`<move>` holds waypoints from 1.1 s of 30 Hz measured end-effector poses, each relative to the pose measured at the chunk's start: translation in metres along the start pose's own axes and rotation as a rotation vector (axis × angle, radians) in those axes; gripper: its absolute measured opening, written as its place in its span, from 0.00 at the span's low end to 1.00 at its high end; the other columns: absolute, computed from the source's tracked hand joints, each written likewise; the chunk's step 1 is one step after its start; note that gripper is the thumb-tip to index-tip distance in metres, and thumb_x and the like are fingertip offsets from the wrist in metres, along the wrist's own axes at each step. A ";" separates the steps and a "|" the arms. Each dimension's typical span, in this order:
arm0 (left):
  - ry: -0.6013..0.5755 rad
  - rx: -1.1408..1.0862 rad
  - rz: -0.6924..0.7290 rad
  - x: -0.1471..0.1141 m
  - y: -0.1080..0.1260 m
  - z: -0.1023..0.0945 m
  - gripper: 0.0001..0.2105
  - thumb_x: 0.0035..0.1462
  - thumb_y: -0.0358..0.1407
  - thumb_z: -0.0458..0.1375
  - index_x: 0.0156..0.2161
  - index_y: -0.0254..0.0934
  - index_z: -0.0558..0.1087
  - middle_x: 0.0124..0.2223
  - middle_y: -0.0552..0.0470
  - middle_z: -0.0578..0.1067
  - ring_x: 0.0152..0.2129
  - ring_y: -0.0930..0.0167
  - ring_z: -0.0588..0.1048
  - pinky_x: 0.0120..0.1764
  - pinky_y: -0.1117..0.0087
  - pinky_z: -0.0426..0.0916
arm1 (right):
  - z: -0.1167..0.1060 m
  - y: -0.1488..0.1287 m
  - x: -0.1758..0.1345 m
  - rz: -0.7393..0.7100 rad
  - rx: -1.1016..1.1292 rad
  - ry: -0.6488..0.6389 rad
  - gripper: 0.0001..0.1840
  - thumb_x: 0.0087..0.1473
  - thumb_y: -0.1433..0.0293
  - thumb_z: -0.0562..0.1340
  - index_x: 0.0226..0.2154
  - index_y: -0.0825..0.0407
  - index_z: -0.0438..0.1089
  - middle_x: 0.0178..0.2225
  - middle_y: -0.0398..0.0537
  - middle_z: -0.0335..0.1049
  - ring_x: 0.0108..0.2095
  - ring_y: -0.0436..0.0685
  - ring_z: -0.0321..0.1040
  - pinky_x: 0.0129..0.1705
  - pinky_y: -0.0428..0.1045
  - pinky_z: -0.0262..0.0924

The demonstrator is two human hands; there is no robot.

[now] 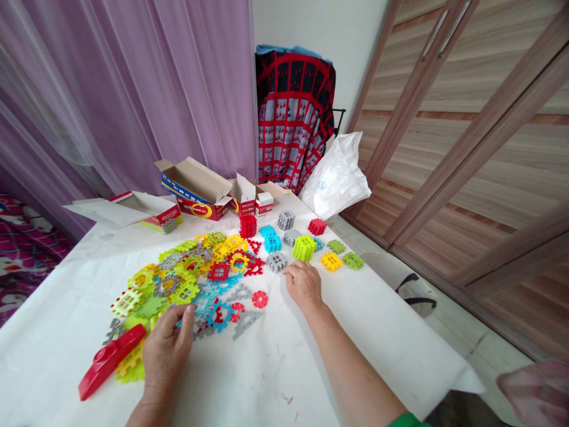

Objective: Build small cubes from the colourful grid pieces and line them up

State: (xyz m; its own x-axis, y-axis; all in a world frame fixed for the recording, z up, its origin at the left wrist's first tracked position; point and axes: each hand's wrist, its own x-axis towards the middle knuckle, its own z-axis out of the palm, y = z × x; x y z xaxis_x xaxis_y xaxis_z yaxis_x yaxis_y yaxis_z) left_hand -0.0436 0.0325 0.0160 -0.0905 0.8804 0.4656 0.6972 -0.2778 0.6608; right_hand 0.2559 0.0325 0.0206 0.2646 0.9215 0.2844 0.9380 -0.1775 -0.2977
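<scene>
My left hand hovers at the near edge of a pile of plastic interlocking building pieces, fingers curled and thumb against them. What it holds, if anything, is hidden. My right hand is closed, its fingertips right beside a grey stack of square window pieces. Its grip is hidden too. Beyond it stand a lime green stack, a blue stack, a red stack and another grey stack. Yellow pieces and green pieces lie to its right.
A red boat-shaped plastic part lies left of my left hand. Opened cardboard boxes line the table's far side. A white plastic bag stands at the far right corner. A wooden wardrobe rises beyond the right edge.
</scene>
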 end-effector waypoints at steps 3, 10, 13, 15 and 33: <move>0.005 0.011 0.018 0.000 0.002 -0.001 0.14 0.57 0.46 0.53 0.32 0.41 0.75 0.31 0.54 0.78 0.24 0.72 0.74 0.28 0.74 0.67 | 0.003 -0.003 -0.004 -0.090 0.086 0.038 0.15 0.52 0.77 0.56 0.30 0.48 0.77 0.35 0.45 0.74 0.39 0.52 0.67 0.43 0.45 0.56; 0.000 0.152 0.087 0.003 0.002 -0.002 0.12 0.58 0.45 0.53 0.32 0.41 0.74 0.32 0.54 0.78 0.22 0.74 0.73 0.26 0.75 0.65 | 0.018 -0.031 -0.021 -0.297 0.276 -0.096 0.15 0.51 0.79 0.56 0.28 0.48 0.76 0.35 0.41 0.74 0.35 0.49 0.70 0.39 0.42 0.59; 0.008 0.200 0.133 0.001 -0.001 0.001 0.12 0.60 0.44 0.52 0.32 0.41 0.74 0.32 0.54 0.78 0.24 0.73 0.75 0.28 0.75 0.65 | 0.025 -0.031 -0.022 -0.248 0.364 -0.076 0.16 0.50 0.80 0.55 0.28 0.48 0.76 0.35 0.42 0.74 0.36 0.50 0.71 0.40 0.42 0.59; -0.004 0.216 0.178 -0.001 -0.002 0.003 0.13 0.61 0.43 0.51 0.32 0.41 0.74 0.32 0.54 0.78 0.28 0.73 0.77 0.30 0.75 0.66 | 0.029 -0.028 -0.020 -0.221 0.431 -0.051 0.16 0.49 0.80 0.55 0.26 0.49 0.76 0.33 0.43 0.74 0.36 0.51 0.71 0.40 0.43 0.60; -0.058 0.332 0.196 -0.025 0.009 -0.012 0.14 0.64 0.42 0.49 0.32 0.42 0.74 0.33 0.51 0.78 0.32 0.71 0.77 0.36 0.73 0.68 | 0.044 -0.017 -0.016 -0.235 0.536 -0.038 0.16 0.49 0.74 0.52 0.25 0.48 0.75 0.33 0.46 0.76 0.34 0.55 0.72 0.38 0.47 0.61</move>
State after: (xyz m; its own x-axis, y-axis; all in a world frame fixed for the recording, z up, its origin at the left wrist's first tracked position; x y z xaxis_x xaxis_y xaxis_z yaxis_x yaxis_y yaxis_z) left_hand -0.0438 0.0028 0.0175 0.1011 0.8458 0.5239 0.8905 -0.3118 0.3315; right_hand 0.2258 0.0358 -0.0193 0.0455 0.9285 0.3687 0.7239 0.2237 -0.6527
